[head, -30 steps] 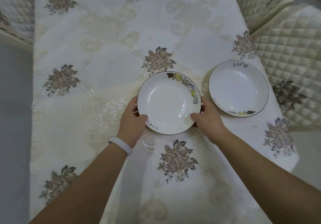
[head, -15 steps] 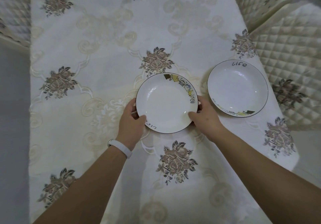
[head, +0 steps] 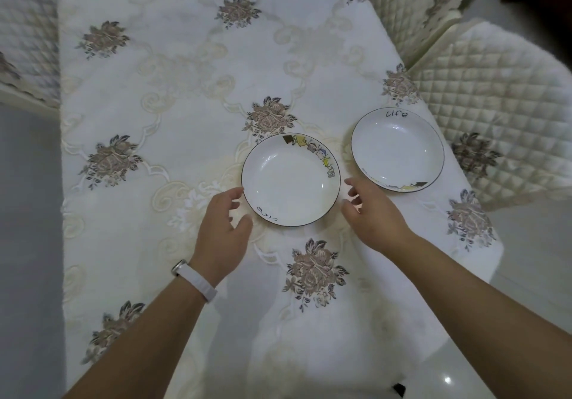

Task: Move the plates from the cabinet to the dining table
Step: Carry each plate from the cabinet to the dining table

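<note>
Centre plate (head: 291,182) sat flat on the worktop (head: 185,89), second plate (head: 397,151) near its right, not touching. Left hand (head: 221,225) and right hand (head: 374,213) flanked the centre plate, fingers (head: 232,196) spread, holding nothing. Cabinet out of sight; plates remaining unknown.

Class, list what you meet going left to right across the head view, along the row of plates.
left hand → centre plate → right hand → right plate → chair
</note>
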